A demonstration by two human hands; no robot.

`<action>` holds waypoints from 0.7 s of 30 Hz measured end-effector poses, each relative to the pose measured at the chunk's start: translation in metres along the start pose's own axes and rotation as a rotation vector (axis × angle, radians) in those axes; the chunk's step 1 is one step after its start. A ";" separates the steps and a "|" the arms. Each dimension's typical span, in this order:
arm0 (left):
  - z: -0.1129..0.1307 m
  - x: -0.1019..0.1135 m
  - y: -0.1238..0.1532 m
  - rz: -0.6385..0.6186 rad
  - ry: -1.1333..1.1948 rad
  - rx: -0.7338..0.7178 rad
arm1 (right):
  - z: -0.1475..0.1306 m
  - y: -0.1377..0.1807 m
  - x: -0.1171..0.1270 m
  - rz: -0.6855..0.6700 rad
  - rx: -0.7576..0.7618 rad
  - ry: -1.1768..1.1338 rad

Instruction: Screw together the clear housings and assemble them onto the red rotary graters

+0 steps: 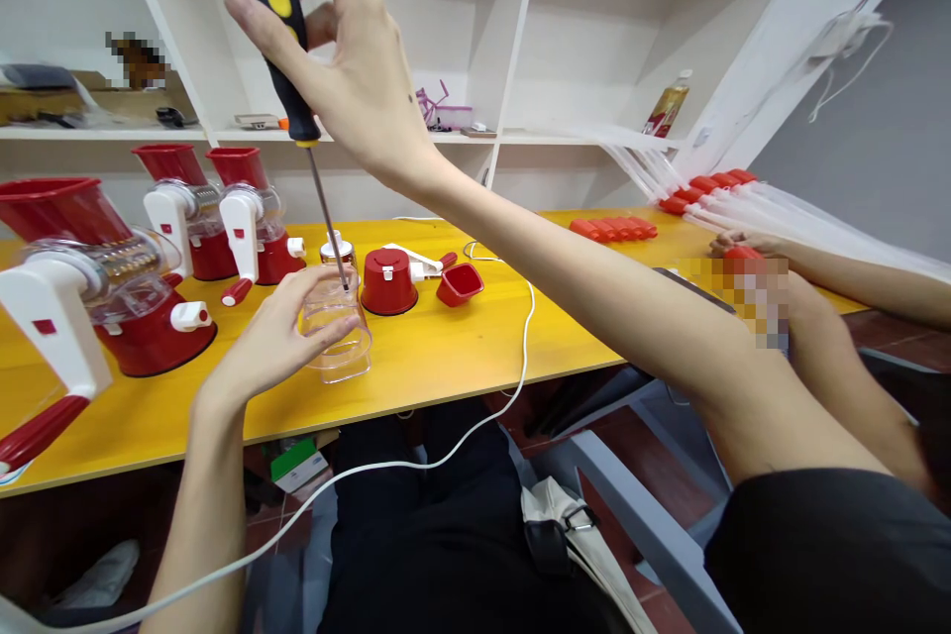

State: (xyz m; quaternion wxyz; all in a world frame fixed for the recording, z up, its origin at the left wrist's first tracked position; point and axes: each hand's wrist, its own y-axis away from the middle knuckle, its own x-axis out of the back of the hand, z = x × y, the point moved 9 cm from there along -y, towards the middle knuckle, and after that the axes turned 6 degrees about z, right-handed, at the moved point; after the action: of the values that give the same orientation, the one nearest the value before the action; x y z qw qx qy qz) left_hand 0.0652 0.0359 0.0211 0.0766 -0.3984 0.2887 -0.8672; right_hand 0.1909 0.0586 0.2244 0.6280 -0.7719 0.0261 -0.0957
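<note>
My right hand [357, 50] is raised and wrapped round the black and yellow handle of a screwdriver [276, 30]. Its thin shaft slants down, and the tip meets the upper part of a clear plastic housing [346, 357]. My left hand [278, 322] grips this housing from the left and holds it against the yellow table. Just right of it sit a red grater base [389, 282], a white crank with a red handle [423, 263] and a red hopper [460, 285]. Behind the housing stands a small white-topped container [338, 248], partly hidden.
Several red and white rotary graters [141, 287] stand on the left of the yellow table [446, 357]. A white cable [526, 337] hangs over the front edge. Red parts [613, 229] lie in a row farther right, where another person's hands [750, 248] work. White shelves [416, 134] rise behind.
</note>
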 end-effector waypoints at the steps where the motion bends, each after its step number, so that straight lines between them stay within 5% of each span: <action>1: -0.002 0.000 0.000 -0.005 0.009 0.000 | 0.003 -0.004 -0.003 -0.002 0.024 -0.041; 7: -0.008 0.000 -0.004 0.006 0.123 -0.048 | 0.026 -0.016 -0.023 -0.104 0.051 -0.230; 15: -0.008 0.000 -0.007 0.070 0.162 -0.126 | 0.027 -0.001 -0.028 -0.376 -0.298 -0.370; 21: -0.014 -0.001 -0.009 0.110 0.341 -0.114 | 0.031 -0.015 -0.018 -0.081 -0.294 -0.303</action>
State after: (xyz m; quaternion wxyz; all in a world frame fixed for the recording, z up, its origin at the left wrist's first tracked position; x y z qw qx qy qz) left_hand 0.0560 0.0501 0.0188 0.0510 -0.2333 0.3676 -0.8988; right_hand 0.1772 0.0944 0.2309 0.5012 -0.8611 -0.0859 0.0010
